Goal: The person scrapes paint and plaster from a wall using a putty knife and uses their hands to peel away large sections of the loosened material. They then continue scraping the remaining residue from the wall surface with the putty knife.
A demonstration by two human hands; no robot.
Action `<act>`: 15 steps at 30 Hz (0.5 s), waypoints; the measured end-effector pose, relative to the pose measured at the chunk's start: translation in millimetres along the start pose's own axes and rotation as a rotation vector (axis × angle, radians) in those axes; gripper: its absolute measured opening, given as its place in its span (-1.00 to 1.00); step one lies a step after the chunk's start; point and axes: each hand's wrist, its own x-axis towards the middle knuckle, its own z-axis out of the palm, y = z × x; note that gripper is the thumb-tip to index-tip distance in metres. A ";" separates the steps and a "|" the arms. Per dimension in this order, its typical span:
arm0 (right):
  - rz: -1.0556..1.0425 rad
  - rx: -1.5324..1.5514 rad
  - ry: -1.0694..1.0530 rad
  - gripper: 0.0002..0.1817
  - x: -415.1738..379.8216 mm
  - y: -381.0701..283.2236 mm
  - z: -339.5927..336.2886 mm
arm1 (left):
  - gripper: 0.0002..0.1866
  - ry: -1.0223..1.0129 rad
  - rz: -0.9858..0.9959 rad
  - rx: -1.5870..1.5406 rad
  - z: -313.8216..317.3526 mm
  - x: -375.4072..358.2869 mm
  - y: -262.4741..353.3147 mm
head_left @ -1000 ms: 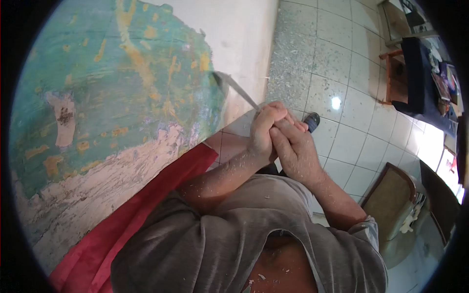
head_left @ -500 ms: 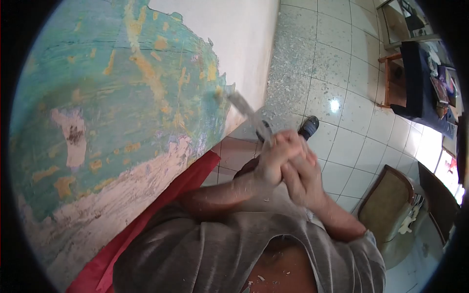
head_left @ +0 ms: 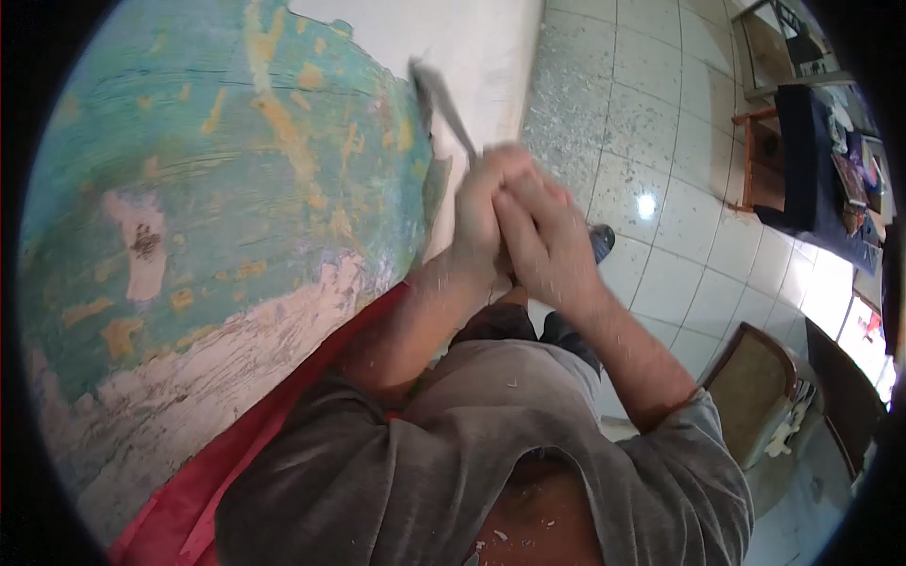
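Note:
My left hand (head_left: 478,212) is wrapped round the handle of a metal scraper (head_left: 451,113). My right hand (head_left: 543,222) is closed over the left one and the same handle, which the fingers hide. The scraper points up and to the left, and its blurred blade end is at the ragged edge where the green, peeling paint (head_left: 311,179) meets the white part of the wall (head_left: 472,38). Whether the blade touches the wall cannot be made out. Pale flakes lie on the forearms and the grey shirt (head_left: 472,424).
Paint flakes (head_left: 576,104) litter the tiled floor (head_left: 651,141) along the wall. Red cloth (head_left: 236,472) lies at the wall's foot. To the right stand a cushioned chair (head_left: 755,387) and a dark-draped table (head_left: 802,160) with assorted items on it. A shoe (head_left: 601,241) shows below my hands.
Both hands and the scraper have moved up and a little left, away from my body. The blade has gone from the lower paint edge to a higher spot along it.

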 end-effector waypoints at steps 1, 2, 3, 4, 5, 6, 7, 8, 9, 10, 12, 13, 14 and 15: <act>0.188 0.090 -0.102 -0.60 14.5 -1.1 -0.5 | -0.69 0.057 -0.053 0.019 4.2 13.0 16.3; 0.180 0.092 -0.100 -0.60 10.3 0.1 -4.8 | -0.69 0.055 -0.047 0.025 5.5 11.2 11.6; 0.064 0.029 -0.076 -0.65 -2.2 4.9 -13.2 | -0.71 0.022 -0.033 -0.028 6.9 5.8 -3.6; -0.040 -0.031 -0.052 -0.70 -18.1 7.3 -16.6 | -0.73 -0.005 -0.028 -0.085 6.9 -4.2 -19.1; -0.032 -0.030 -0.051 -0.70 -37.0 4.6 -14.9 | -0.73 -0.003 -0.035 -0.088 6.4 -19.9 -33.1; -0.040 -0.059 -0.002 -0.70 -57.5 0.4 -12.2 | -0.73 -0.102 -0.034 -0.103 5.8 -37.3 -46.7; -0.053 -0.089 0.044 -0.70 -67.7 -3.8 -10.3 | -0.74 -0.203 -0.027 -0.117 9.5 -43.3 -47.8; -0.025 -0.081 0.087 -0.68 -68.7 -5.7 -2.8 | -0.75 -0.178 0.024 -0.095 7.1 -43.4 -44.7; -0.012 -0.081 0.085 -0.68 -60.2 -1.6 -3.4 | -0.75 -0.171 0.014 -0.102 2.5 -34.7 -42.7; 0.107 0.004 0.020 -0.68 -38.8 1.9 -8.6 | -0.73 -0.090 -0.034 -0.120 1.5 -13.6 -33.5; 0.063 0.130 0.038 -0.70 -16.9 14.4 -13.8 | -0.69 0.123 -0.095 -0.123 12.6 4.4 -26.6; 0.071 0.133 0.040 -0.70 -25.8 16.8 -13.3 | -0.69 0.125 -0.103 -0.122 13.6 -4.1 -33.3; 0.119 0.052 0.021 -0.72 -36.9 17.9 -14.5 | -0.68 0.150 -0.122 -0.116 11.7 -10.4 -43.8; 0.153 -0.032 0.005 -0.73 -42.4 18.1 -16.7 | -0.67 0.163 -0.129 -0.105 9.9 -11.9 -50.8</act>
